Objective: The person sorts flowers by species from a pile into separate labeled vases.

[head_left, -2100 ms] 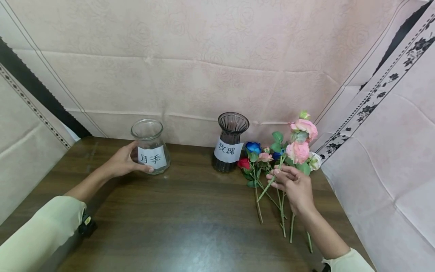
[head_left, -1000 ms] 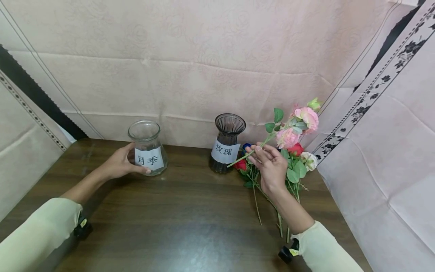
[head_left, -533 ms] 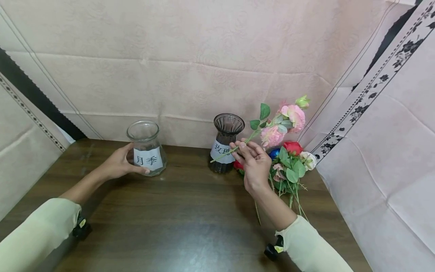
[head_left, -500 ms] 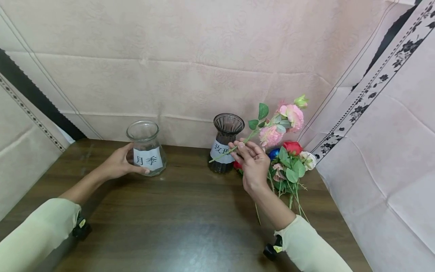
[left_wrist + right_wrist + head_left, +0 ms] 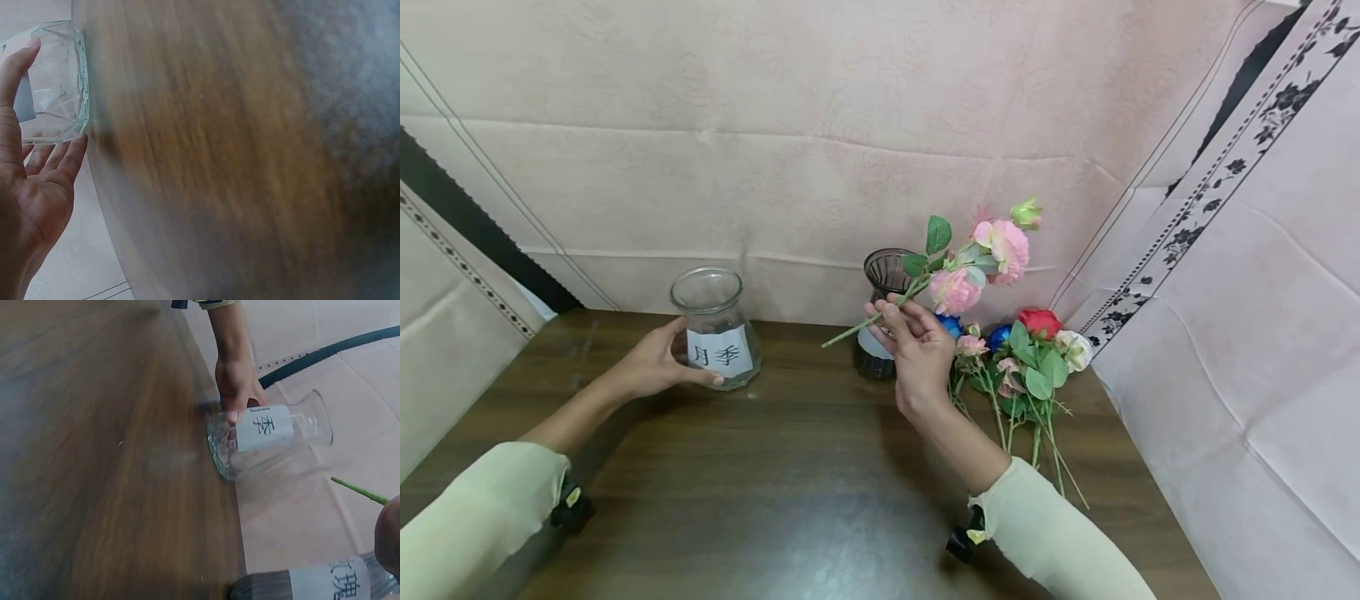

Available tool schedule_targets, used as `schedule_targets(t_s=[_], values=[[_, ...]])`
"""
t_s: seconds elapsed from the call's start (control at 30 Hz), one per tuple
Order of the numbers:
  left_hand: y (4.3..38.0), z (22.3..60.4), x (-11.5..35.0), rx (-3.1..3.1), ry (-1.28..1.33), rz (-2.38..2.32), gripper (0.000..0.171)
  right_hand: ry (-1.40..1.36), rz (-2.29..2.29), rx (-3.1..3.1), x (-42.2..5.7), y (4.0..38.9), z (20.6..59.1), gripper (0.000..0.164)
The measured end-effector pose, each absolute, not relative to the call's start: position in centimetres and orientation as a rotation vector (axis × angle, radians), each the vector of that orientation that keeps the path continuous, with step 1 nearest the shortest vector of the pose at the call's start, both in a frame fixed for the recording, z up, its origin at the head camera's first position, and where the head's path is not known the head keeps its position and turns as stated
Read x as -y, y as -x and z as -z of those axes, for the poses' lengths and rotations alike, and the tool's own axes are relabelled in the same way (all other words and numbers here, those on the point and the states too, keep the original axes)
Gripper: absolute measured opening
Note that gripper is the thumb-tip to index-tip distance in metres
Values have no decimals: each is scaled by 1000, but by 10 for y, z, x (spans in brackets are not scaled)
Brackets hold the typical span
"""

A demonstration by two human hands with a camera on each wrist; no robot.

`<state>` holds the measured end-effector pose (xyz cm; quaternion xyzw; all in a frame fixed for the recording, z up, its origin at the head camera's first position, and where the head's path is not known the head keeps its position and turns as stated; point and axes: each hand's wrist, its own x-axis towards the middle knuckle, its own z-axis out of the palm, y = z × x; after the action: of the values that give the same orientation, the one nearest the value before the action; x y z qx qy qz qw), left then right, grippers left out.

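Observation:
A clear glass vase [image 5: 722, 348] with a white paper label stands upright on the table at left. My left hand [image 5: 651, 362] holds its side, thumb by the label and fingers on the far side; the left wrist view shows the vase's thick glass base [image 5: 62, 94]. Between thumb and fingers, my right hand [image 5: 921, 362] pinches the stem of a pink artificial flower spray [image 5: 955, 289], raised and slanting, its blooms up to the right. The bare stem end [image 5: 359, 490] points toward the clear vase, apart from it. Behind the right hand stands a dark ribbed vase [image 5: 874, 365], its label partly hidden.
More artificial flowers lie at right on the wooden table [image 5: 760, 483]: a red bloom [image 5: 1039, 322], a white one [image 5: 1075, 350], blue ones [image 5: 998, 337] and small pink ones, stems toward me. A pale patterned cloth [image 5: 820, 150] hangs behind, with cloth at both sides.
My right hand has lifted the pink flower spray from among the flowers and carried it leftward, now in front of the dark vase. The left hand has stayed on the clear vase.

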<state>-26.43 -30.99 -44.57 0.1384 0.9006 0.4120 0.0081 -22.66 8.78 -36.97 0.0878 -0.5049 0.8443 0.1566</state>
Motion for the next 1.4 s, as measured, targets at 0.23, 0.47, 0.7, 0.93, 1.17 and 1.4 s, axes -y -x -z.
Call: schedule_targets(t_s=[0.23,0.47,0.7,0.93,1.17,1.4], values=[[265,446,311,-2813,-428,-1283,105,-303,-2428,1410,-68,228,364,29],[264,445,311,-2808,-427,-1279,103,-362,-2445,1348,-49,233,355,18],[264,444,312,-2818,-420,-1265,107,-418,-2448,1337,-32,239,346,22],[267,446,311,-2799,-431,-1293,107,-397,-2460,1321,-18,245,339,16],[268,447,311,-2808,-439,-1286,107,-362,-2502,1276,-3,248,334,17],[265,445,311,-2804,-428,-1282,108,-326,-2549,1195,16,252,329,20]])
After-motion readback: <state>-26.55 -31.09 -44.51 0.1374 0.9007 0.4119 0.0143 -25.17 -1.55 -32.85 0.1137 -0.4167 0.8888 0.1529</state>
